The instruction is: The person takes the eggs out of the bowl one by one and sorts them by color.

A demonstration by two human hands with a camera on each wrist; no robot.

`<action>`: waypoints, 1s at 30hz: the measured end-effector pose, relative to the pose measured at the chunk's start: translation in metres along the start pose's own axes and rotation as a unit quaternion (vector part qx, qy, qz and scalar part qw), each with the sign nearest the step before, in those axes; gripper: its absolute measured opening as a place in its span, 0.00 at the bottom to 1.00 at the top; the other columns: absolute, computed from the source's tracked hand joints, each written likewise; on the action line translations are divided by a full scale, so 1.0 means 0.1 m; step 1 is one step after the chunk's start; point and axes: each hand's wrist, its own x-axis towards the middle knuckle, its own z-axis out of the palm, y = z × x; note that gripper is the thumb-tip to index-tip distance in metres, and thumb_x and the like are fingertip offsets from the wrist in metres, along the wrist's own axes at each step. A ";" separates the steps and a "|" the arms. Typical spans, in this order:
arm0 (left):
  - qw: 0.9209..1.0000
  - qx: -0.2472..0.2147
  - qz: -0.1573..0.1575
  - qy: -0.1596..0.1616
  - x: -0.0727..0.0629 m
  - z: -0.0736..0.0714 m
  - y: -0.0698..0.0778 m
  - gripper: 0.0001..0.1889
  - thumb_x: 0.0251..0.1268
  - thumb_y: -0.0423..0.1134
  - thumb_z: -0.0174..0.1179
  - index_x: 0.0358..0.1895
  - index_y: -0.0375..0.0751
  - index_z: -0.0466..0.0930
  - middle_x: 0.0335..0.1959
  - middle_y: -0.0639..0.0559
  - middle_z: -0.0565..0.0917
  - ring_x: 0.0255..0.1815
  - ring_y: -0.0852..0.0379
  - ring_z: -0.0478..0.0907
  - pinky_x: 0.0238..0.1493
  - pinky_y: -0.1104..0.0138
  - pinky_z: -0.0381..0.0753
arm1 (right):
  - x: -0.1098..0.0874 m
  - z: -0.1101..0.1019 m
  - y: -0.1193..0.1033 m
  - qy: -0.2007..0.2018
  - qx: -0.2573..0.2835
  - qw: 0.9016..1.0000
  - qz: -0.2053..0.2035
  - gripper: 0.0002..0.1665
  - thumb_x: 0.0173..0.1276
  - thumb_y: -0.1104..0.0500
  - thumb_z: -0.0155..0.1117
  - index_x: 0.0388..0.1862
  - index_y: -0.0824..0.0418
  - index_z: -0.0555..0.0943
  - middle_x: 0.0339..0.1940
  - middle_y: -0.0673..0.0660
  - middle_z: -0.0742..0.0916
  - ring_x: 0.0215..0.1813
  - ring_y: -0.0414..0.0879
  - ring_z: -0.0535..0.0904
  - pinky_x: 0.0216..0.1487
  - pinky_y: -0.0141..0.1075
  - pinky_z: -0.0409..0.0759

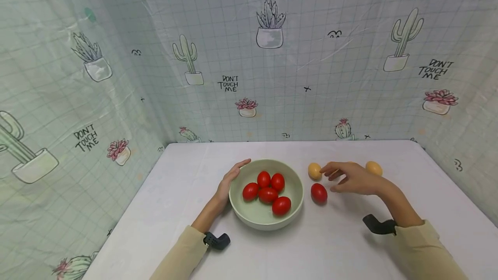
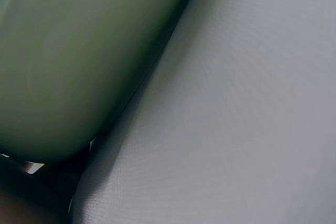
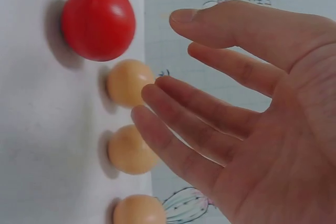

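Observation:
Along the left outer side of a pale green bowl (image 1: 262, 226), my left hand (image 1: 225, 185) rests with its fingers reaching along the rim. Several smooth red eggs (image 1: 268, 195) lie inside the bowl. To the right of the bowl, one more red egg (image 1: 319, 193) sits on the white table. My right hand (image 1: 354, 179) hovers just right of that egg, holding nothing. In the right wrist view its fingers are spread and relaxed, with the thumb apart. Just beyond its fingertips is a yellow-orange egg (image 1: 314, 171). The left wrist view shows mostly the bowl's outer wall (image 2: 79, 61).
More yellow-orange eggs stand in a row at the back right, partly hidden behind the right hand; one egg (image 1: 374, 168) shows past the knuckles. A patterned cloth (image 1: 272, 111) with cacti hangs behind and beside the white table (image 1: 194, 159).

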 end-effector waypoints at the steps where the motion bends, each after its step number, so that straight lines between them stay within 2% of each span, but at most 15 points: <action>1: 1.000 0.000 0.001 0.000 0.00 0.00 0.00 0.28 0.84 0.48 0.29 0.80 0.51 0.62 0.80 0.52 0.67 0.81 0.49 0.63 0.74 0.73 0.66 | 0.00 -0.01 -0.01 0.003 0.000 1.000 -0.002 0.28 0.66 0.60 0.72 0.64 0.63 0.78 0.59 0.65 0.85 0.59 0.61 0.83 0.53 0.42 0.88; 7: 1.000 0.001 0.005 -0.001 0.01 0.00 -0.01 0.28 0.84 0.48 0.29 0.80 0.51 0.62 0.80 0.52 0.66 0.82 0.49 0.62 0.75 0.72 0.65 | -0.02 -0.08 -0.05 0.019 0.000 1.000 -0.012 0.26 0.67 0.62 0.71 0.63 0.63 0.79 0.58 0.66 0.86 0.59 0.62 0.83 0.53 0.41 0.88; 15: 1.000 0.002 0.007 0.001 0.02 0.00 -0.01 0.27 0.84 0.47 0.29 0.79 0.52 0.64 0.80 0.52 0.66 0.81 0.48 0.62 0.74 0.72 0.65 | 0.01 -0.09 -0.12 0.041 0.007 0.999 -0.029 0.23 0.68 0.64 0.70 0.62 0.63 0.80 0.59 0.65 0.85 0.58 0.57 0.84 0.54 0.41 0.88; 22: 1.000 0.003 0.006 -0.001 0.01 -0.02 -0.04 0.28 0.84 0.49 0.29 0.79 0.52 0.64 0.80 0.53 0.66 0.81 0.49 0.62 0.74 0.73 0.65 | 0.13 -0.07 -0.27 0.062 0.010 0.996 -0.057 0.19 0.69 0.65 0.68 0.58 0.58 0.82 0.56 0.61 0.87 0.56 0.56 0.86 0.53 0.34 0.86; 27: 1.000 0.004 0.011 -0.004 0.02 -0.01 -0.03 0.28 0.84 0.49 0.29 0.80 0.50 0.62 0.81 0.52 0.65 0.82 0.48 0.61 0.75 0.73 0.64 | 0.29 -0.09 -0.45 0.062 0.010 0.995 -0.072 0.18 0.69 0.66 0.68 0.56 0.56 0.83 0.54 0.55 0.89 0.55 0.51 0.86 0.55 0.40 0.87; 30: 1.000 0.003 0.012 -0.004 0.03 -0.01 -0.03 0.28 0.84 0.49 0.30 0.80 0.50 0.62 0.81 0.52 0.65 0.82 0.49 0.60 0.74 0.74 0.64 | 0.38 -0.09 -0.58 0.052 0.010 0.995 -0.087 0.17 0.69 0.65 0.68 0.57 0.57 0.83 0.54 0.55 0.89 0.55 0.53 0.86 0.56 0.45 0.88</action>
